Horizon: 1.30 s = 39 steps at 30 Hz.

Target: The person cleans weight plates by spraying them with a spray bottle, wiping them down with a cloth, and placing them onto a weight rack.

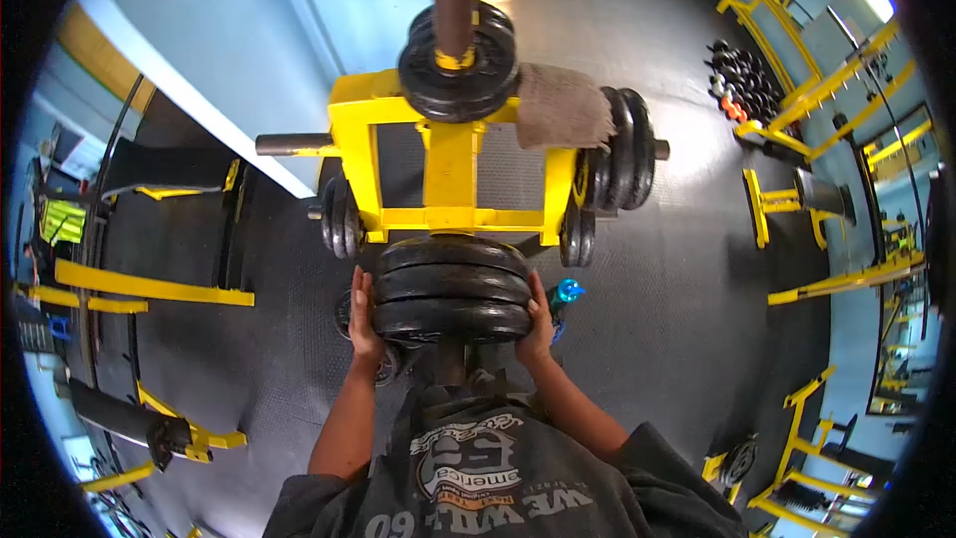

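Observation:
Three black weight plates (453, 285) hang side by side on a dark peg (451, 364) of the yellow plate rack (450, 164), directly in front of my body. My left hand (364, 319) presses against their left edge, fingers pointing up along the rim. On the opposite side my right hand (538, 319) grips the right edge in the same way. Between them, the two hands hold the stack of plates. The palms and parts of the fingers are hidden against the rims.
More plates (627, 149) hang at the rack's right, near a brown towel (565, 105) draped over it. A blue bottle (566, 294) stands on the black floor (657, 339), right of my hand. Benches (169, 167) line the left; dumbbells (742, 80) lie at the far right.

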{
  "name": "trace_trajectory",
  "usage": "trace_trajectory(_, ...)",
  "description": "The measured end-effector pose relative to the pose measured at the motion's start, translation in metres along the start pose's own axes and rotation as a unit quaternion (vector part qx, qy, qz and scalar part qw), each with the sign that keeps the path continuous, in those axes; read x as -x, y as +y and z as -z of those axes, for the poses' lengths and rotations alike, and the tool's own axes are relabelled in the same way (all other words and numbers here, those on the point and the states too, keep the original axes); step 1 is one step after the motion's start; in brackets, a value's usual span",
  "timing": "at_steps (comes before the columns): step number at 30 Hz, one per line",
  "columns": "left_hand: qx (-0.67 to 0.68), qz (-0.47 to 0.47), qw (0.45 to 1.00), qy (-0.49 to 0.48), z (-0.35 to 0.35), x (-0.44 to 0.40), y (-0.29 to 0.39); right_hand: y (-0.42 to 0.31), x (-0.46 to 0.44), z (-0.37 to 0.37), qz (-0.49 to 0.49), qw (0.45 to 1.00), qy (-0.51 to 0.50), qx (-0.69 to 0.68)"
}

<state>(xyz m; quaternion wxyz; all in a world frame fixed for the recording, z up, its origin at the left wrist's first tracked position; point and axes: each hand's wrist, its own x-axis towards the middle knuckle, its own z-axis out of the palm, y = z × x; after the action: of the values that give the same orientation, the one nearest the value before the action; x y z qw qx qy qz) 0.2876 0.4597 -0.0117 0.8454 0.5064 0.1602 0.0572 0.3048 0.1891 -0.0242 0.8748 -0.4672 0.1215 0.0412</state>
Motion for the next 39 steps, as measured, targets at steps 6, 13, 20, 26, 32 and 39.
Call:
trace_trajectory(6,-0.635,-0.411,0.654,0.033,0.062,-0.014,-0.025,-0.004,-0.005,-0.002,-0.004,1.000,-0.010,0.001)
trace_trajectory(13,-0.383,-0.353,0.839,0.156,-0.076,0.076,0.030,-0.026,0.030,0.062,0.001,0.977,0.024,0.212)
trace_trajectory(20,-0.477,-0.430,0.762,-0.084,-0.134,0.181,-0.021,-0.036,0.107,0.154,-0.199,0.891,0.094,0.396)
trace_trajectory(26,-0.539,-0.048,0.818,-0.197,-0.159,0.214,-0.081,-0.081,0.113,0.181,-0.225,0.867,0.042,0.442)
trace_trajectory(32,-0.612,0.064,0.744,-0.261,-0.213,0.186,-0.148,-0.132,0.082,0.251,-0.188,0.876,0.033,0.442)
trace_trajectory(39,-0.665,0.165,0.689,-0.237,-0.292,0.143,-0.268,-0.159,0.036,0.397,-0.276,0.856,0.066,0.431)
